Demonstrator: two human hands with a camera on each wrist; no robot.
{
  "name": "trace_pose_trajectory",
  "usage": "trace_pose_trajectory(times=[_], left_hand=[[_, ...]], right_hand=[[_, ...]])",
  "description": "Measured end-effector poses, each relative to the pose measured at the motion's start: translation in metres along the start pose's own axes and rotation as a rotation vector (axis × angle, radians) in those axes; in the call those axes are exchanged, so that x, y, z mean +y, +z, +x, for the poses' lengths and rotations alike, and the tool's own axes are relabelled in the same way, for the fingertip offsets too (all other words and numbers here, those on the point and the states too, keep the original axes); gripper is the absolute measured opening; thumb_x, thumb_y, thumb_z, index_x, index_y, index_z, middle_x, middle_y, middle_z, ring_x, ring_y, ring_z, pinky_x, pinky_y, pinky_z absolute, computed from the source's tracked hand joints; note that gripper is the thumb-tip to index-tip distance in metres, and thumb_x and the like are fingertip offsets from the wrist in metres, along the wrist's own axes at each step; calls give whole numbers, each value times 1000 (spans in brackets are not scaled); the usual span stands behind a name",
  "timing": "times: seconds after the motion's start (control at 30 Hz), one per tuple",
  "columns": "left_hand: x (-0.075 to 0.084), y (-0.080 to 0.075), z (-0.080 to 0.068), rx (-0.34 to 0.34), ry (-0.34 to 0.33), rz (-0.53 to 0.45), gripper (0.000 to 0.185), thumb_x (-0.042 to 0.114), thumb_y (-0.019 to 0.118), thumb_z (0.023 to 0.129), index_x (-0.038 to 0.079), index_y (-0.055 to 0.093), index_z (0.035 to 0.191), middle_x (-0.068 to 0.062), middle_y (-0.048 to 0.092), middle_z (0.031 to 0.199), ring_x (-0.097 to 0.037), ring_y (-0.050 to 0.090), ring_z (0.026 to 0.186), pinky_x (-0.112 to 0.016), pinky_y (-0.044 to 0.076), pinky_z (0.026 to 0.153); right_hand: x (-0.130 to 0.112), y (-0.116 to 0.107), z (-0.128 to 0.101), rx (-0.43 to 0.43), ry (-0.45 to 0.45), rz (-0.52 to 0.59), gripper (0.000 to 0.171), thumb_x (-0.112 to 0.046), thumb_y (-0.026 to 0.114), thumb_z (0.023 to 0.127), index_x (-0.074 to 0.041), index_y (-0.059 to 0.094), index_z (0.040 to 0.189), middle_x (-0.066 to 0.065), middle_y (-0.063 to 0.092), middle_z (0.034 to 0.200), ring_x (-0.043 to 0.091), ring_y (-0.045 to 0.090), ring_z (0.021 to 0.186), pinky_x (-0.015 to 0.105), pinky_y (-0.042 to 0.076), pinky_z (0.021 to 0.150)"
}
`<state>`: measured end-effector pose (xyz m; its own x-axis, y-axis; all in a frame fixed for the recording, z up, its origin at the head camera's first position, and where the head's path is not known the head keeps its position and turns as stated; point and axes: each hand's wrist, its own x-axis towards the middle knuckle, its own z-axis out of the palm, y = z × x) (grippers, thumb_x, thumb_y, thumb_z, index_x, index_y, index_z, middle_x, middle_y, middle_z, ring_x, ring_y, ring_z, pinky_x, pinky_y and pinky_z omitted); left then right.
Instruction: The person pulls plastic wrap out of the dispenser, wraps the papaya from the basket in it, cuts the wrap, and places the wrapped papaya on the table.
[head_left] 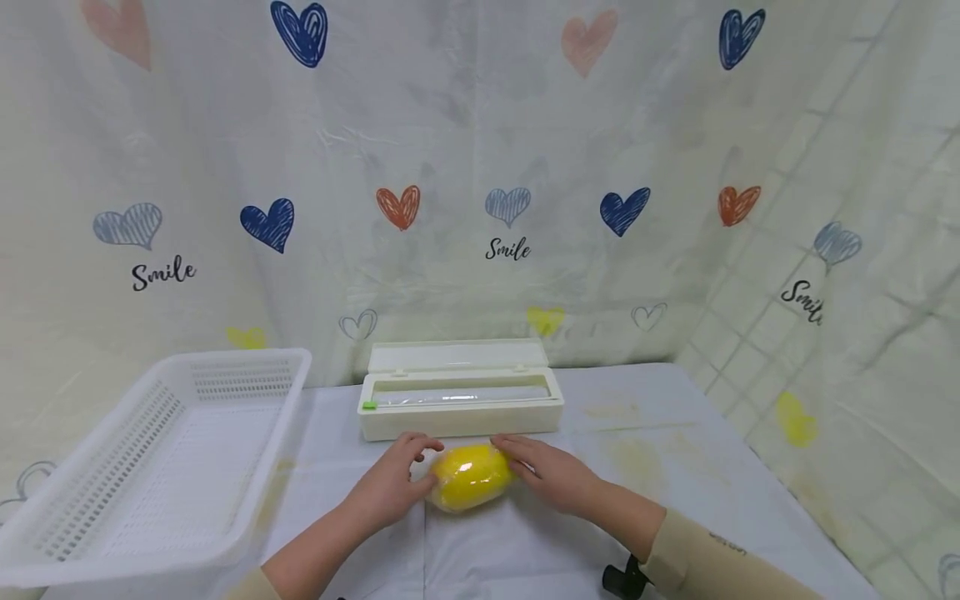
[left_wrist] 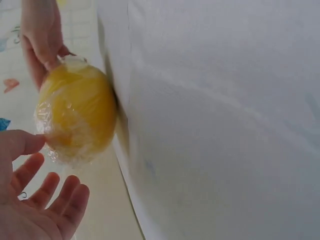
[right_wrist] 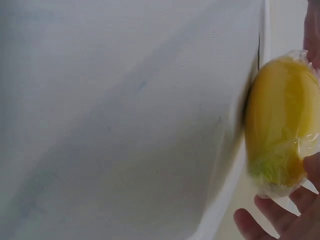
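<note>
A yellow fruit point(head_left: 469, 477) wrapped in clear cling film lies on the white tablecloth point(head_left: 675, 467), just in front of the dispenser box. My left hand point(head_left: 390, 487) cups its left end. In the left wrist view the left hand point(left_wrist: 35, 210) touches the fruit point(left_wrist: 75, 115) with its thumb while the fingers spread loosely off it. My right hand point(head_left: 555, 475) lies with straight fingers on the fruit's right end. In the right wrist view the fingers of the right hand point(right_wrist: 285, 222) are spread below the fruit point(right_wrist: 280, 125).
An open cream cling-film dispenser box point(head_left: 459, 400) stands behind the fruit, with the roll showing inside. A white perforated plastic basket point(head_left: 172, 458) fills the left side of the table. A heart-printed curtain point(head_left: 480, 167) hangs behind and to the right.
</note>
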<state>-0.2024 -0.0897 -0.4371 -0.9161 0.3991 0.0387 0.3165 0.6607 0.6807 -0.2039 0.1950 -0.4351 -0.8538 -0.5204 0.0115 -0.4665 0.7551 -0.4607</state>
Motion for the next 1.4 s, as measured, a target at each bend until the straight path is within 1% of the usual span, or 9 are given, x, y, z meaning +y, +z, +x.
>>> trace_pose_trajectory(times=[0.1,0.2,0.33,0.47,0.6,0.73,0.9,1.1,1.4], left_hand=[[0,1,0,34,-5,16,27,23,68,94,19,67,120,0,61,124,-22,60,109,-41,55,87],[0,4,-1,6,10,48,34,27,66,95,16,66,127,0,62,129,-23,60,115,-40,55,88],[0,6,-2,-24,35,67,45,32,68,94,15,62,136,-1,56,139,-25,58,121,-41,54,90],[-1,6,-1,-19,52,51,46,31,70,93,13,63,135,-1,57,138,-26,58,120,-40,55,89],[-2,4,-1,-19,51,39,44,28,73,90,13,66,131,-2,58,134,-27,58,119,-42,54,91],[0,2,-1,-40,18,-10,43,26,73,91,14,63,130,-3,57,132,-27,55,119,-47,50,96],[0,2,2,-51,-24,-71,44,28,70,93,18,57,133,-2,54,132,-24,53,118,-48,47,100],[-2,0,0,-37,3,-37,39,34,69,93,22,59,129,-3,52,132,-24,53,116,-48,49,96],[-3,-4,-4,-32,4,-25,41,36,66,95,23,56,133,-2,51,135,-26,53,121,-50,48,98]], right_hand=[[-2,2,-2,-69,31,-17,55,-22,45,104,-18,30,157,3,31,160,25,32,145,49,30,115],[-4,2,-5,-128,77,-36,67,-23,50,99,-21,20,159,1,22,164,24,29,146,49,30,115],[-7,2,-9,-146,93,-70,79,-25,61,94,-22,18,160,1,22,164,26,34,144,49,34,112],[-11,2,-13,-153,79,-106,85,-24,68,90,-20,18,160,2,22,163,27,38,142,48,37,110],[-13,0,-14,-156,49,-79,81,-24,68,92,-19,23,159,3,26,162,27,38,141,49,37,110],[-10,-7,-13,-123,54,50,70,-29,65,95,-21,32,156,3,35,157,26,46,134,49,44,104],[-3,-11,-7,-89,82,161,73,-40,67,94,-25,30,156,2,39,153,25,55,120,44,51,94],[-1,-12,0,-92,97,186,76,-44,70,91,-22,34,154,4,42,152,28,53,122,49,50,96],[-1,-11,3,-61,135,121,73,-60,61,90,-28,39,152,1,45,151,29,48,131,58,39,105]])
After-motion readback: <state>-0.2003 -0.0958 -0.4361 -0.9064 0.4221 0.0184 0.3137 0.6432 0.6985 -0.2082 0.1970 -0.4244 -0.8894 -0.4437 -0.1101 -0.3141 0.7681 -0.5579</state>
